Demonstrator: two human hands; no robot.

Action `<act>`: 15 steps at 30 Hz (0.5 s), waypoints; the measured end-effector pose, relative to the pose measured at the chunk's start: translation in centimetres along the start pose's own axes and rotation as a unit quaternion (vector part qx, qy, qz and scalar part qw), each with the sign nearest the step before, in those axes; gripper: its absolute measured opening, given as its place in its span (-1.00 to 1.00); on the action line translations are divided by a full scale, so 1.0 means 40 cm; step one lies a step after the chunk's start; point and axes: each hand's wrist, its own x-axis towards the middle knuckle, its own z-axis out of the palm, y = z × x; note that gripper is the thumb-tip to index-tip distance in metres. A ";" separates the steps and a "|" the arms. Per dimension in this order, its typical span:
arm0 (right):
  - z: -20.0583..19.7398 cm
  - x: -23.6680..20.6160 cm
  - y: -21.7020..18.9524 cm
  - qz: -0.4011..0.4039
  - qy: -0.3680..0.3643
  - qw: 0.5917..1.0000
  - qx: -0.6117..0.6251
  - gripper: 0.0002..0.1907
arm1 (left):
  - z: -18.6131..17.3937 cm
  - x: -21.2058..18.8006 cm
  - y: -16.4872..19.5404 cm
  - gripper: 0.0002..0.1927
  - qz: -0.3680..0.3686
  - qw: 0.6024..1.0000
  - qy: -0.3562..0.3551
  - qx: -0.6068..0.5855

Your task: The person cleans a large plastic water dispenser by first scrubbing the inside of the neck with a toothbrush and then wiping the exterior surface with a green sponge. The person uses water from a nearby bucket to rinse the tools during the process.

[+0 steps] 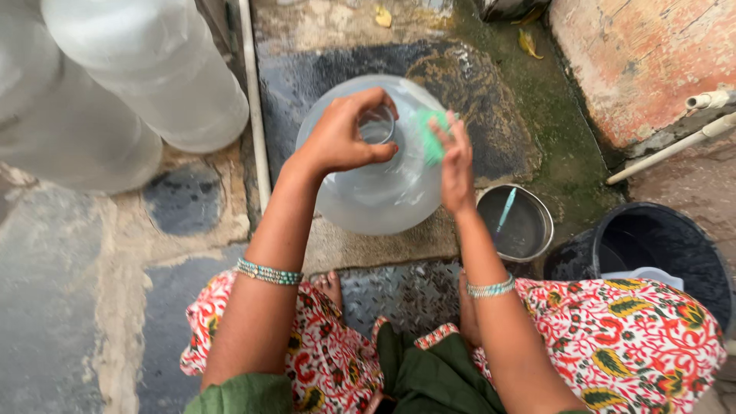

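The scrubbing of a large clear water jar (383, 180) is in hand, as I judge it; the jar is standing upright on the wet stone floor (491, 115), just in front of the person's bare feet, seen from above with its narrow neck pointing up. The left hand (345, 138) is curling over the neck, fingers (373, 100) and thumb closing round the rim and steadying it; the forearm is rising straight from the lap, a beaded bangle (268, 271) sitting above the wrist. The right hand (456, 165) is pressing a green scrub pad (433, 134) against the jar's shoulder, fingers flat and close together over the pad, the wrist bending inward and another bangle (491, 288) lying on that arm. The next move, to my mind, is calling for a firm hold at the neck while the pad is working round the curved shoulder, since the wet plastic is likely slippery; turning the jar would bring fresh surface under the pad. A steel bowl (529, 230) with a blue toothbrush (506, 211) in it is standing just beside the jar; a black bucket (659, 245) is standing near; other clear jars (138, 84) are lying well apart at upper left.
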 end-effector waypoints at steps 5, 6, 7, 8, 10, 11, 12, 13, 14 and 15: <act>0.017 -0.039 -0.052 0.100 0.093 0.982 0.133 -0.16 | 0.060 0.015 0.006 -0.63 0.017 0.995 0.097 -0.017; 0.047 -0.072 -0.084 0.102 0.127 0.979 0.121 -0.18 | 0.070 0.018 0.006 -0.61 0.023 0.994 0.110 -0.009; 0.080 -0.106 -0.118 0.103 0.162 0.975 0.109 -0.20 | 0.078 0.021 0.005 -0.59 0.029 0.992 0.123 -0.001; 0.117 -0.139 -0.153 0.103 0.173 0.979 0.037 -0.25 | 0.079 0.023 0.003 -0.58 0.037 0.990 0.135 0.008; 0.166 -0.186 -0.203 0.063 0.173 0.979 -0.087 -0.33 | 0.066 0.020 -0.005 -0.53 0.053 0.989 0.137 0.025; 0.183 -0.202 -0.219 0.025 0.160 0.977 -0.139 -0.34 | 0.057 0.017 -0.008 -0.51 0.061 0.988 0.137 0.033; 0.190 -0.211 -0.229 -0.014 0.146 0.971 -0.191 -0.36 | 0.052 0.014 -0.010 -0.54 0.049 0.987 0.149 0.031; 0.189 -0.214 -0.235 -0.022 0.132 0.972 -0.196 -0.37 | 0.050 0.011 -0.010 -0.57 0.037 0.986 0.160 0.029; 0.184 -0.213 -0.234 -0.030 0.118 0.972 -0.201 -0.38 | 0.050 0.010 -0.010 -0.60 0.025 0.985 0.170 0.026; 0.175 -0.210 -0.226 -0.039 0.105 0.972 -0.206 -0.39 | 0.060 0.009 -0.006 -0.63 0.027 0.981 0.194 0.014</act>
